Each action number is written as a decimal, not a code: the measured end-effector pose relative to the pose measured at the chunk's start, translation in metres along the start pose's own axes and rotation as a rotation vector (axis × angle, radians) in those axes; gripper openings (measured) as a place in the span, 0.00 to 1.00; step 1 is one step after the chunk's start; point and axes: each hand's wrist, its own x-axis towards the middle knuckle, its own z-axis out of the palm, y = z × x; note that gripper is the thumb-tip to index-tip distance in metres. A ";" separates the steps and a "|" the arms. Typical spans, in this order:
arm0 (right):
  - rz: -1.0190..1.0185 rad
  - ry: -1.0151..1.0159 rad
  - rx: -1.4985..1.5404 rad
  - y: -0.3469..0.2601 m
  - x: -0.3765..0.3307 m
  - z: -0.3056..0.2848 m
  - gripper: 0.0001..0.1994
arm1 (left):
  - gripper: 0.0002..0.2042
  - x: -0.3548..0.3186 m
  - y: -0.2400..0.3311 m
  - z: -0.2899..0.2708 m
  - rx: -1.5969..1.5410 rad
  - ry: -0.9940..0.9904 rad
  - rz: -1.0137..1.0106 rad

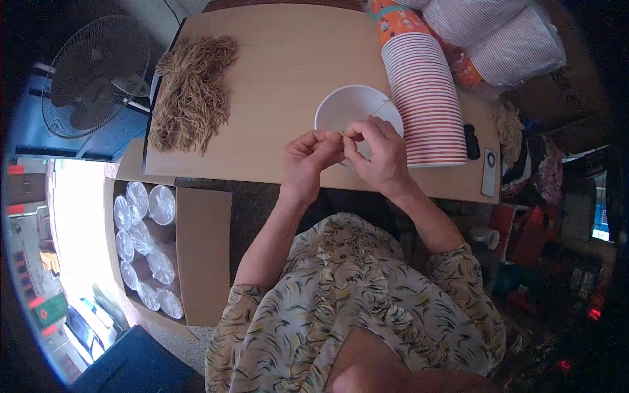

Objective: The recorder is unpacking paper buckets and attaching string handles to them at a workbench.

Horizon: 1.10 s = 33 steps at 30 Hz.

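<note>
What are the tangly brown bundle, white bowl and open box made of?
The bundle looks like rough string, perhaps plant fibre: dull, with loose strands. The bowl looks smooth and evenly white: plastic or maybe ceramic. The box looks like matt cardboard, with plain brown folding flaps.

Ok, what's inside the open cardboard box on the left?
Several round-ended bundles wrapped in clear plastic show inside the cardboard box. Anything beneath them is covered, so I can't see it.

Glare whitens the left, the tabletop (282,78) is softly lit, and dark edges bend.
</note>
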 end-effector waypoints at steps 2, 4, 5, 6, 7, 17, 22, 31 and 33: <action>-0.007 0.002 -0.005 0.001 0.000 0.000 0.11 | 0.07 -0.001 0.000 0.003 0.013 0.016 0.031; -0.003 -0.006 0.012 0.003 -0.001 0.001 0.11 | 0.07 -0.001 0.002 0.003 0.038 0.008 0.028; -0.003 -0.006 0.012 0.004 -0.001 0.001 0.11 | 0.07 -0.001 0.003 0.004 0.063 -0.001 0.026; 0.004 -0.024 0.029 0.004 -0.001 0.001 0.11 | 0.07 -0.001 0.002 0.003 0.062 0.000 0.027; 0.011 -0.041 0.045 0.005 -0.001 0.001 0.11 | 0.08 -0.001 0.001 0.001 0.069 -0.002 0.029; 0.016 0.028 0.122 0.005 -0.003 0.004 0.12 | 0.08 0.000 0.002 -0.001 -0.055 0.026 -0.028; -0.054 0.031 0.062 0.003 0.001 0.002 0.10 | 0.08 -0.001 0.001 0.000 -0.032 0.039 -0.025; -0.046 -0.004 0.075 0.009 0.000 0.004 0.10 | 0.09 -0.001 0.017 0.002 0.360 -0.034 0.096; -0.058 -0.018 0.071 0.010 0.000 0.003 0.10 | 0.09 0.000 0.018 0.001 0.421 -0.067 0.142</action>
